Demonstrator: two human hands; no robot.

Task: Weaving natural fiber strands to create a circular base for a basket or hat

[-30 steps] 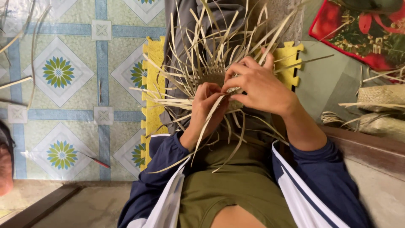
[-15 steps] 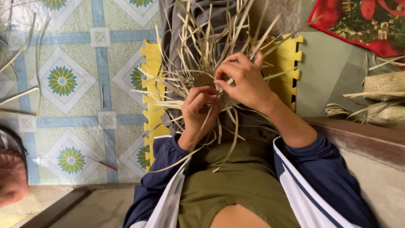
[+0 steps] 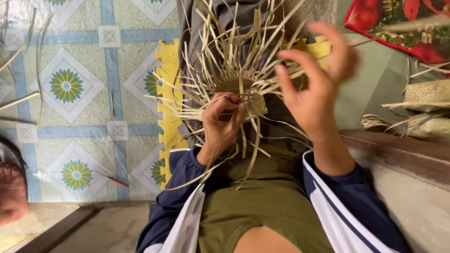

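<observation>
While only a small woven disc (image 3: 239, 91) is finished at the centre and many loose pale strips (image 3: 220, 51) fan out unwoven, the left hand (image 3: 222, 122) pinches the disc's near edge over the lap, and the right hand (image 3: 314, 89) hovers just beside it, fingers spread and empty.

Below me the floor (image 3: 84, 117) is tiled with blue bands and green flower medallions; a yellow foam mat (image 3: 168, 93) lies on it, a brown wooden ledge (image 3: 403, 154) at my right
</observation>
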